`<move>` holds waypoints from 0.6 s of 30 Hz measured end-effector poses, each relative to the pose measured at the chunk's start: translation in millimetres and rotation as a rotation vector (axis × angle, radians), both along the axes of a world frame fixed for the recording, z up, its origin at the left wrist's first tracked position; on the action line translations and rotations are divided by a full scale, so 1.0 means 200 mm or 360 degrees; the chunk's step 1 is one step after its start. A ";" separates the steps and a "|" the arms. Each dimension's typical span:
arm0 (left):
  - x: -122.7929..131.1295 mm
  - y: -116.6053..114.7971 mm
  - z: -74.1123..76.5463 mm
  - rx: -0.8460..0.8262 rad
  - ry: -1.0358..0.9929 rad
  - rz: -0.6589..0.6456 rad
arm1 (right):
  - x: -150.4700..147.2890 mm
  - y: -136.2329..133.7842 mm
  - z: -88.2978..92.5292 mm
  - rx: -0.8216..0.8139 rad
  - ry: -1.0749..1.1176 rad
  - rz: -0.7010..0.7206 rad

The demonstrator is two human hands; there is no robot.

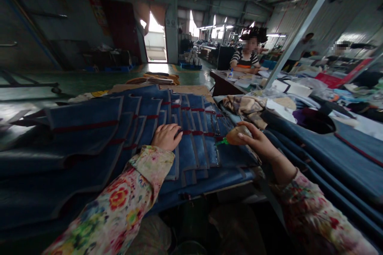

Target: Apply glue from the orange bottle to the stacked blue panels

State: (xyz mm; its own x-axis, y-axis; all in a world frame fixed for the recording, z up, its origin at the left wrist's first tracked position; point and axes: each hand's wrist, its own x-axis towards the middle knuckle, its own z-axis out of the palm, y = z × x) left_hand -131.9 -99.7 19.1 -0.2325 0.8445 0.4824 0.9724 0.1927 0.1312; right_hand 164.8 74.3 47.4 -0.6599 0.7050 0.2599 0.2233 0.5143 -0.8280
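My left hand (pixel 166 136) lies on a fanned stack of blue denim pieces (pixel 191 147) edged in grey, with red strips across them. Its fingers are curled and press down on the cloth. My right hand (pixel 259 140) hovers at the right edge of the stack. It grips a small tan rounded object with a green tip (pixel 232 137), and the tip points left toward the denim. Both my sleeves are floral.
More denim pieces (pixel 329 167) lie spread to the right. A metal post (pixel 302 28) slants up from the cluttered table (pixel 227 83) behind. A person in a striped top (pixel 245 59) sits at that table. Other people stand farther right. An open doorway (pixel 155 40) is at the back.
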 end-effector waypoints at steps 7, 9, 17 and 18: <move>0.00 0.00 0.00 0.0007 -0.0021 -0.0009 | -0.03 0.03 0.01 -0.0051 0.0014 -0.0001; 0.00 0.00 0.00 0.0006 -0.0020 -0.0012 | -0.02 0.02 0.02 -0.0082 -0.0008 0.0030; 0.00 0.00 0.00 0.0024 -0.0003 -0.0012 | -0.09 0.14 -0.03 0.0172 0.0000 -0.0024; 0.00 0.00 0.00 0.0024 -0.0002 -0.0013 | -0.10 0.15 -0.03 0.0207 -0.0005 -0.0031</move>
